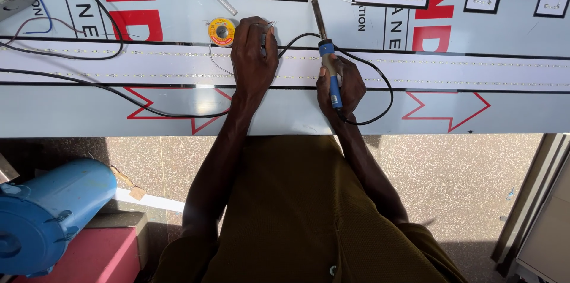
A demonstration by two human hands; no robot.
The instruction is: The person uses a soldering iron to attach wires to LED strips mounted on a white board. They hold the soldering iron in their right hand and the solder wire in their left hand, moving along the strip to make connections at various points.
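Your right hand (339, 86) grips the blue-handled soldering iron (328, 60), tip at twelve o'clock, your left hand (252, 51) pinches thin solder wire (268, 24); a slip could scorch the white sign panel (89, 111) or its black cord (380, 75)

Both bare arms reach forward from the torso, the forearms angling slightly toward each other. The left hand (253, 51) lies palm down with its back to the camera, wrist straight, fingers stretched ahead and pinched together at the tips. The right hand (339, 87) sits just beside it and a little nearer the body, curled in a closed grip, thumb up along its inner side, knuckles turned outward.
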